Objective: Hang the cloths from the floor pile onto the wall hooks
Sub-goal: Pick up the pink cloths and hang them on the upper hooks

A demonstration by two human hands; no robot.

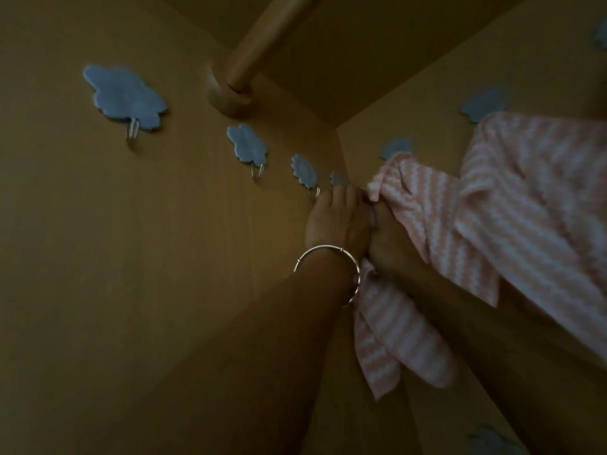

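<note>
Item: pink striped cloth (423, 218), held up at the wall (131, 257) corner. Its upper edge is bunched at my fingertips and its tail hangs down between my forearms.

Grip: my left hand (335, 221) has its fingers curled onto the bunched edge. My right hand (391, 238) is closed round the fabric just beside it, and the two hands touch. The light is dim, so I cannot tell whether a loop is in the pinch.

Position: the edge sits just beside the corner hook (338, 178), which my fingers partly hide. I cannot tell whether its prong is engaged.

Risks: a bunched edge could ride over the prong and slip off on release. Letting go with both hands at once would drop it.

Surroundings: a second cloth (542, 178) hangs to the right below a hook (486, 105), and my cloth overlaps it. Three bare hooks (246, 144) run leftward.

Containers: none in view.
</note>
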